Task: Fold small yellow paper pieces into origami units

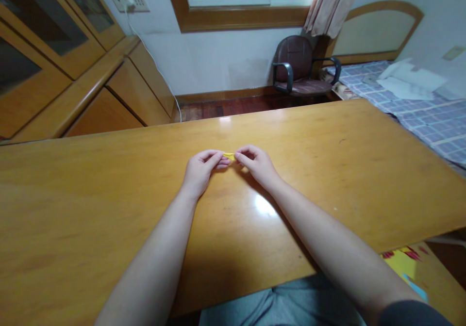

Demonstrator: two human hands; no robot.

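A small folded piece of yellow paper sits between my two hands near the middle of a glossy wooden table. My left hand pinches its left end with curled fingers. My right hand pinches its right end, fingers bent inward. Both hands rest low on the tabletop and most of the paper is hidden by the fingertips.
A dark office chair stands under the window beyond the table. A bed with a checked cover lies at the right. Wooden cabinets line the left wall. A yellow printed sheet lies below the table's right front edge.
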